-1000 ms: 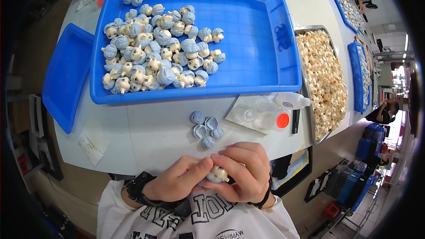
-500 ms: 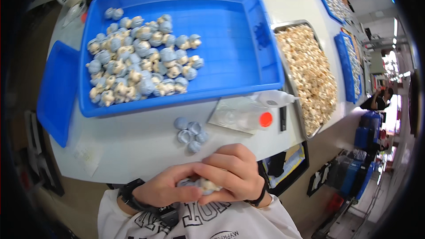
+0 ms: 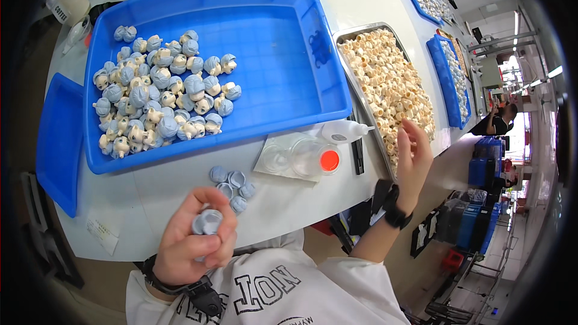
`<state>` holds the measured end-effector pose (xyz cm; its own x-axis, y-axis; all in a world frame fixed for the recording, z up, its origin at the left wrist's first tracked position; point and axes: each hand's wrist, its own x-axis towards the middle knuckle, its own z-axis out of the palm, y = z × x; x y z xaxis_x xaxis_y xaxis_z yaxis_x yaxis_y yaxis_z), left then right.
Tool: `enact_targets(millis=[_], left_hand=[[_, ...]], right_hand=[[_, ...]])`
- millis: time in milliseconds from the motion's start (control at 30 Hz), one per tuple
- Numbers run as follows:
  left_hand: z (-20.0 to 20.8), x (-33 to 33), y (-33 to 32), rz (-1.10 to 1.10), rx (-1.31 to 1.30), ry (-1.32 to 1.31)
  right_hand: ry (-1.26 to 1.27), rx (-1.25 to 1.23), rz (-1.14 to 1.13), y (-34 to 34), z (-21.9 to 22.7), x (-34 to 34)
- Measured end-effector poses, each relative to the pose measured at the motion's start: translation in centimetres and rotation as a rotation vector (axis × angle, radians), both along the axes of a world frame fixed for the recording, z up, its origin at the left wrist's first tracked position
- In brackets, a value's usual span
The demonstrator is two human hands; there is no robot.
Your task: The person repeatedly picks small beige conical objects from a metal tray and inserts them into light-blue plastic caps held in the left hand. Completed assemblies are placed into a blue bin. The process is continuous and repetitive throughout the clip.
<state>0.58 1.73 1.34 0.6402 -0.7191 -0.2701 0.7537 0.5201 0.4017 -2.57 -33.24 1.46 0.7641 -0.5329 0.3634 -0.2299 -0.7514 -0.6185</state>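
My left hand (image 3: 195,238) is closed around a small pale-blue hollow doll hair piece (image 3: 208,221), held above the table's near edge. My right hand (image 3: 415,153) reaches over the near end of a metal tray (image 3: 354,87) heaped with cream doll face pieces (image 3: 391,78). Its fingers are apart and nothing shows between them. Several loose blue hair pieces (image 3: 236,179) lie on the table just beyond my left hand. Farther off, a big blue bin (image 3: 265,42) holds many small doll heads (image 3: 137,96) with blue hair and cream faces, gathered at its left side.
A clear bottle with a red cap (image 3: 329,160) and a white squeeze bottle (image 3: 344,132) stand between bin and tray. A blue lid-like tray (image 3: 59,144) leans at the left. More filled blue trays (image 3: 450,84) line the right side; a person (image 3: 501,121) sits farther back.
My hands have parted. The right one has moved right and away to the metal tray, while the left has shifted left with a blue hair piece. The whole view has shifted slightly.
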Motion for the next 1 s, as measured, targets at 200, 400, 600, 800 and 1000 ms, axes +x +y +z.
enact_targets(millis=[200,400,600,800,1000], left_hand=[[-0.1,-0.5,0.4,-0.219,0.105,-0.021],[-1.0,-0.8,0.2,-0.216,0.043,-0.076],[-1.9,-1.1,0.0,-0.111,0.012,-0.048],[-0.8,-0.6,0.0,-0.216,0.166,-0.134],[-1.7,-1.0,-1.1,-0.254,0.187,-0.496]], right_hand=[[0.384,-0.572,0.14,-2.8,-0.8,2.0],[0.391,-0.623,0.197,-3.2,-1.2,2.9],[0.274,-0.567,0.175,-3.2,-1.4,2.6],[0.035,-0.214,0.387,3.1,4.3,0.0],[0.072,-0.238,1.049,12.5,4.1,-0.7]])
